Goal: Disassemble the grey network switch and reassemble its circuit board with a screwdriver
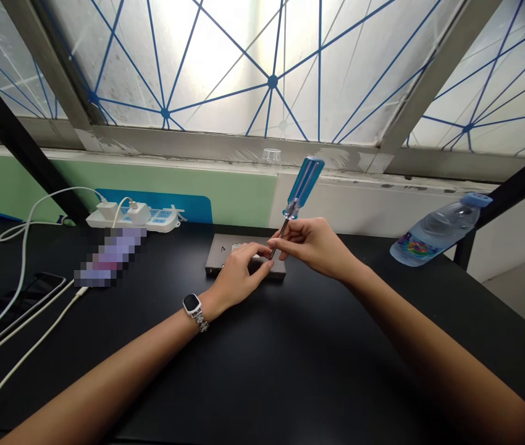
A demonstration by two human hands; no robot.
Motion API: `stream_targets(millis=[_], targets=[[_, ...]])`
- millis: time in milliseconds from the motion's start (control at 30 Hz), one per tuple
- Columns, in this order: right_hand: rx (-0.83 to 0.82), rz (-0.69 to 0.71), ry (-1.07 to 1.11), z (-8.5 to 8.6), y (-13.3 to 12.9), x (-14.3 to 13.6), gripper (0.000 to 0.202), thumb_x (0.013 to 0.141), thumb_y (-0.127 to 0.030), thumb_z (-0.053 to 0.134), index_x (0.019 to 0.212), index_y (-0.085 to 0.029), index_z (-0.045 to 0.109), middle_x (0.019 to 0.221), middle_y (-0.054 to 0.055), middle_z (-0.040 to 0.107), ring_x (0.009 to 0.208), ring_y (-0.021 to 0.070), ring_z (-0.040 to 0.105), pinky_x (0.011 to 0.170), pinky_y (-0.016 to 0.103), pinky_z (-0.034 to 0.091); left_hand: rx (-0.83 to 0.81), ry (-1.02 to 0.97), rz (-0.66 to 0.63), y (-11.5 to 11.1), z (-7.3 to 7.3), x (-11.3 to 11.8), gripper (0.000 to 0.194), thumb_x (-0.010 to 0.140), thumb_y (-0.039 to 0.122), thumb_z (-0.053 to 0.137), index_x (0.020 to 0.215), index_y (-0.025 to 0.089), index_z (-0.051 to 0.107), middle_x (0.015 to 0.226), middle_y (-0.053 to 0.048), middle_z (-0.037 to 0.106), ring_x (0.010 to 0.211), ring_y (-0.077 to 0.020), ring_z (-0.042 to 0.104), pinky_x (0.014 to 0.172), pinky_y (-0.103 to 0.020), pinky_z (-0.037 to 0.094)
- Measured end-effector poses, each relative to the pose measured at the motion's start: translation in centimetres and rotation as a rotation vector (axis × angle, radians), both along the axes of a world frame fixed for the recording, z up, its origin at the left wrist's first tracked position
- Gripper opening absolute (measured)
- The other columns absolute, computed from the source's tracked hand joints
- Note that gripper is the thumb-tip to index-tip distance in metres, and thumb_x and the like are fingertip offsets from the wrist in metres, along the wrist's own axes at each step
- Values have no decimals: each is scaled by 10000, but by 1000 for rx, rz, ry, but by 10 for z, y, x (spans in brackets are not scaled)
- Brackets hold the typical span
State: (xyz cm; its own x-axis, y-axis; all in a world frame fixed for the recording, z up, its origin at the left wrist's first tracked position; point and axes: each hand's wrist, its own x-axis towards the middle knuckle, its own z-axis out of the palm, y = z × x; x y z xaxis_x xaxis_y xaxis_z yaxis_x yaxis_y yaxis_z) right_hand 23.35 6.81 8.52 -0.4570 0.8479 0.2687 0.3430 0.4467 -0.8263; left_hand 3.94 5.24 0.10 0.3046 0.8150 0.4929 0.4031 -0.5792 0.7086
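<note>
A flat grey metal box (217, 248) lies on the black desk with a pale label partly showing on top. My left hand (239, 272) rests over it, thumb by the front edge and fingers across the top, steadying it. In my right hand (318, 247) the metal shaft of a screwdriver (306, 182) is pinched between thumb and fingers. Its clear blue handle points up, tilted to the right. The tip reaches down to the box between my left thumb and index finger. Whether a screw sits under the tip is too small to tell.
A power strip (165, 219) with two white chargers stands at the back left, its cables (24, 266) running forward. Near it lies a blurred-out item (112, 256). A water bottle (438, 230) leans at the right. A clear cup (272, 156) sits on the window ledge.
</note>
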Motion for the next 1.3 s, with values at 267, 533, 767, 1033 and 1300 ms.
stream_targets(millis=[267, 533, 767, 1033, 1300], targets=[[80, -126, -16, -7, -4, -12, 258, 862, -399, 773, 770, -182, 667, 689, 34, 738, 638, 219, 742, 608, 321, 583, -71, -75, 44, 2, 1, 3, 86, 922, 285, 737, 881, 212, 717, 905, -22, 762, 902, -228, 684, 842, -366, 490], [-4, 82, 42, -4, -1, -2, 184, 959, -330, 657, 972, -153, 701, 888, 60, 758, 715, 176, 736, 741, 329, 613, -56, -11, -42, 0, 4, -2, 154, 1001, 243, 611, 1026, 233, 762, 1036, -38, 789, 1003, -239, 693, 982, -443, 457], [61, -2, 140, -6, 0, -5, 212, 948, -378, 698, 962, -166, 703, 883, 62, 763, 707, 183, 746, 678, 309, 611, -56, -34, -10, 0, 3, -3, 163, 988, 269, 623, 1084, 222, 746, 1067, -59, 783, 1035, -246, 698, 948, -424, 510], [185, -154, 259, 3, 0, -2, 201, 983, -378, 656, 936, -185, 629, 820, 49, 765, 626, 155, 726, 578, 266, 574, 302, 210, -1, 0, 5, -21, 181, 1006, 195, 547, 1097, 198, 704, 1119, -74, 769, 1065, -244, 694, 956, -422, 508], [148, -273, 382, 2, 6, 5, 227, 975, -414, 650, 925, -203, 583, 735, 28, 754, 539, 159, 716, 500, 256, 549, 475, 599, -110, -3, 3, -32, 248, 1037, 232, 490, 1140, 188, 711, 1165, -88, 758, 1048, -257, 709, 876, -421, 521]])
